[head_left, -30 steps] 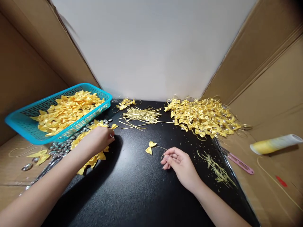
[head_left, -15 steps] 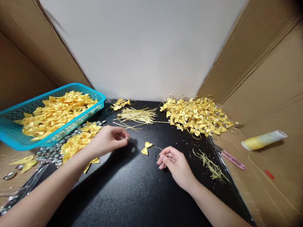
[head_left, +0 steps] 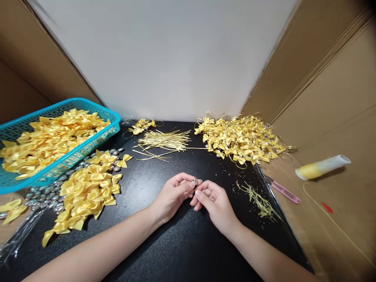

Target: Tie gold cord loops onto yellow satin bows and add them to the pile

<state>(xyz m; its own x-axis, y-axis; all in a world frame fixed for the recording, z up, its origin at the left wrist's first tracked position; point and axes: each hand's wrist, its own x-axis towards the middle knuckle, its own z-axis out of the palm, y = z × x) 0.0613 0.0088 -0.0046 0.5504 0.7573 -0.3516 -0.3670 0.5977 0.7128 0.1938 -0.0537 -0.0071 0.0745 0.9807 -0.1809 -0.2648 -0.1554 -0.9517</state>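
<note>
I get moderate, fairly even light; soft glare on black table (head_left: pixel 133 188), shadow beneath tube (head_left: pixel 323 167). Cardboard (head_left: pixel 17 98) far left dim. Top right corner blacked out. I see wide-lens stretching toward edges, small details soft.

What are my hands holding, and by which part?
The left hand pinches a small silvery bead; by which part is too small to tell. Whether the right hand holds anything is hidden.
</note>
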